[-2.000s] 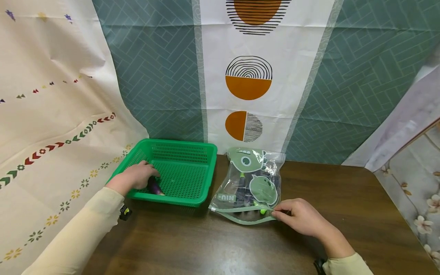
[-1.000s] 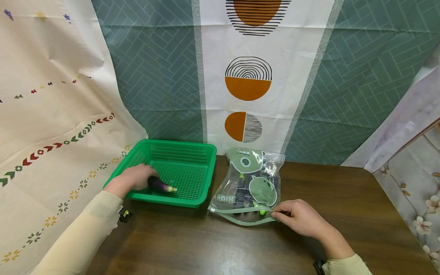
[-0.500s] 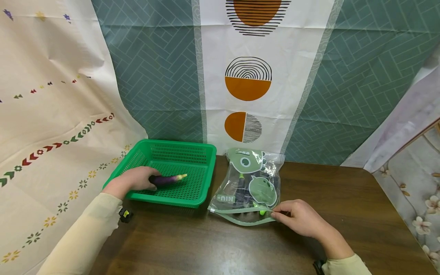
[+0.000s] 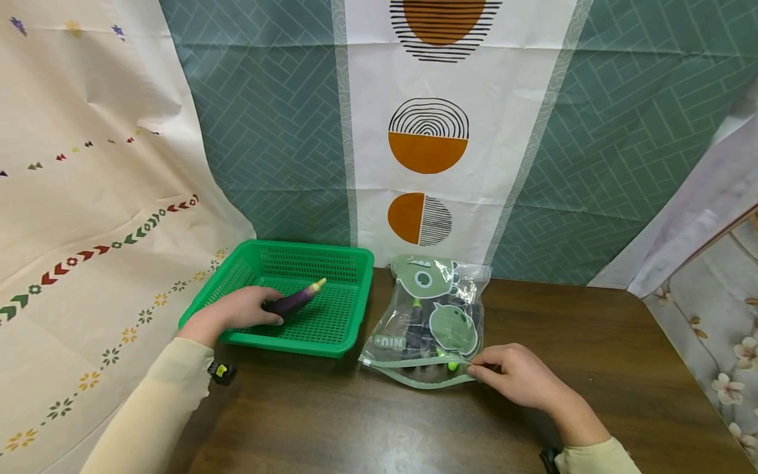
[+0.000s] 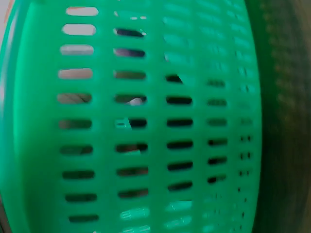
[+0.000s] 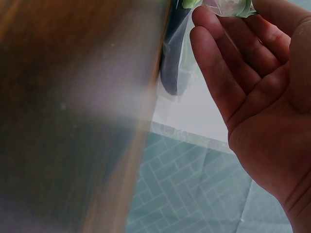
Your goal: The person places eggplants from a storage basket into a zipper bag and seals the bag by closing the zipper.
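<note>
In the head view my left hand reaches into a green plastic basket and grips the dark end of a slim purple eggplant. Its pale tip points toward the back right. In the left wrist view the slotted basket wall fills most of the picture and hides the hand. A clear zip bag with green cartoon prints lies right of the basket, its mouth toward me. Dark long shapes with green ends show inside it. My right hand pinches the right corner of the bag's mouth between thumb and fingers.
The dark wooden table extends in front of the basket and bag and to the right. A patterned teal and white cloth hangs behind them. Cream printed cloth slopes down along the left side.
The eggplant has swung round in my left hand, its pale tip going from pointing toward me to pointing back and right. My right hand and the bag have stayed put.
</note>
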The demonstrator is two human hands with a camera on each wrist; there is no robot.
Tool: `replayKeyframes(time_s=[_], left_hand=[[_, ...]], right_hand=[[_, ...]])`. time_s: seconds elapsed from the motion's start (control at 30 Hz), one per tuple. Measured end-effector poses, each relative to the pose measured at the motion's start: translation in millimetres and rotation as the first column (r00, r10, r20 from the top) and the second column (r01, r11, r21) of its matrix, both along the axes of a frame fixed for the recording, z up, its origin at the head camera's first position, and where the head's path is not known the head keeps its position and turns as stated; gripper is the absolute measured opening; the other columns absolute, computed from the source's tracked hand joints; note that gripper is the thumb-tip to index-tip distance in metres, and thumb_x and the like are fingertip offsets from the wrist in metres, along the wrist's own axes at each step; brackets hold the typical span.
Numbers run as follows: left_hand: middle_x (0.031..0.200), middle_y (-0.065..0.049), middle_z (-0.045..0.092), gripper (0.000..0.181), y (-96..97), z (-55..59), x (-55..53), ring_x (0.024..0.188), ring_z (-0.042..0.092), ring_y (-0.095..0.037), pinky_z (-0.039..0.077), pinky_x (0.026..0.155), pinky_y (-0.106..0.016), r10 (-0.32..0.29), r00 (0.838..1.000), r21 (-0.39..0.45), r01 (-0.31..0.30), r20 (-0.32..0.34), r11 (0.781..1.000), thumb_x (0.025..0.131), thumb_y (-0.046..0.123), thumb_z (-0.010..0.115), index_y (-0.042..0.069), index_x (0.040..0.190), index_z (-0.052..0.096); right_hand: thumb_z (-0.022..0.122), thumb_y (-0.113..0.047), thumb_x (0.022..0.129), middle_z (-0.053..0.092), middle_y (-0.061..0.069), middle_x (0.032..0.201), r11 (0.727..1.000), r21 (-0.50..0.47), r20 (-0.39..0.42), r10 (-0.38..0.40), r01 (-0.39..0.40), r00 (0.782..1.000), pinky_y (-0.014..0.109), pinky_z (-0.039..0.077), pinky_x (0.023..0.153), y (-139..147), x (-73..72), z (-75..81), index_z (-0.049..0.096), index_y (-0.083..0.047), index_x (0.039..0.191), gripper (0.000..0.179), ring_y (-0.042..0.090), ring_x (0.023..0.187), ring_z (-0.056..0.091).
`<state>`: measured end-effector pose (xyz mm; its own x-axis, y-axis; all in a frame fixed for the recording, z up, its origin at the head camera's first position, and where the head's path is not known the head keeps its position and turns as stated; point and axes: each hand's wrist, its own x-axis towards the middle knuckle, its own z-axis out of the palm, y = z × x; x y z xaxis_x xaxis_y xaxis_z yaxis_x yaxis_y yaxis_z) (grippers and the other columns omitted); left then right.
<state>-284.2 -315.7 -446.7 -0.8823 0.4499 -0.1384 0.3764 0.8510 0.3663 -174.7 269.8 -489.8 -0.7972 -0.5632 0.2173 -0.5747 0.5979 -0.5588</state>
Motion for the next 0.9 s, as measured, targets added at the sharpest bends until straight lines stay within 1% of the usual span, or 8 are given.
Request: replayKeyframes(time_s=[0.13,0.23,0.37,0.47,0.67,0.9], left_hand=[[0.121,-0.003,0.077,0.048,6.1,0.2,0.5,0.099,0.065,-0.019,0.055,0.088,-0.046,-0.004,1.0,0.057,0.005,-0.021,0.998,0.101,0.037,0.084,0.007,0.137,0.075],[0.116,0.0,0.076,0.045,12.9,0.1,1.1,0.095,0.064,-0.018,0.055,0.086,-0.044,0.003,1.0,0.109,-0.001,-0.02,0.994,0.101,0.039,0.084,0.009,0.134,0.076],[0.111,0.002,0.076,0.044,21.1,-0.3,2.6,0.093,0.063,-0.018,0.054,0.085,-0.043,0.01,1.0,0.154,-0.005,-0.029,0.988,0.101,0.041,0.084,0.01,0.131,0.076],[0.113,0.001,0.076,0.048,25.2,-2.1,3.4,0.093,0.063,-0.018,0.055,0.085,-0.043,0.014,0.999,0.175,-0.007,-0.036,0.985,0.102,0.044,0.083,0.009,0.133,0.075],[0.122,-0.002,0.076,0.056,34.2,-4.8,5.8,0.1,0.064,-0.019,0.055,0.089,-0.043,0.04,0.999,0.23,-0.035,-0.019,0.973,0.104,0.048,0.079,0.008,0.141,0.072],[0.129,-0.005,0.076,0.055,47.0,-2.6,10.0,0.109,0.065,-0.022,0.056,0.094,-0.044,0.059,0.998,0.337,-0.053,-0.009,0.94,0.105,0.047,0.078,0.009,0.143,0.071]], right_hand=[[0.077,-0.029,0.109,0.075,-0.024,0.095,1.0,0.001,0.003,0.004,-0.004,1.0,0.029,0.057,0.07,0,-0.1,-0.5,0.085,-0.029,0.106,0.009,-0.003,0.08,0.064],[0.077,-0.029,0.109,0.075,-0.024,0.095,1.0,-0.002,0.006,0.005,-0.005,1.0,0.028,0.056,0.069,0,-0.2,-0.3,0.085,-0.029,0.106,0.009,-0.003,0.079,0.063],[0.077,-0.029,0.108,0.074,-0.023,0.094,1.0,-0.004,0.012,0.002,-0.002,1.0,0.028,0.055,0.069,0,-0.3,0.3,0.085,-0.029,0.105,0.009,-0.002,0.078,0.062],[0.077,-0.029,0.108,0.074,-0.024,0.094,1.0,-0.001,0.014,0.001,-0.001,1.0,0.027,0.055,0.068,0,-0.4,0.4,0.085,-0.029,0.105,0.009,-0.002,0.077,0.062],[0.077,-0.029,0.108,0.074,-0.024,0.093,1.0,0.001,0.013,0.002,-0.002,1.0,0.027,0.055,0.068,0,-1.0,-0.3,0.085,-0.029,0.105,0.008,-0.002,0.077,0.061],[0.077,-0.029,0.108,0.074,-0.024,0.094,1.0,0.002,0.012,-0.001,0.001,1.0,0.027,0.055,0.068,0,-0.8,-0.9,0.086,-0.028,0.105,0.009,-0.002,0.077,0.061]])
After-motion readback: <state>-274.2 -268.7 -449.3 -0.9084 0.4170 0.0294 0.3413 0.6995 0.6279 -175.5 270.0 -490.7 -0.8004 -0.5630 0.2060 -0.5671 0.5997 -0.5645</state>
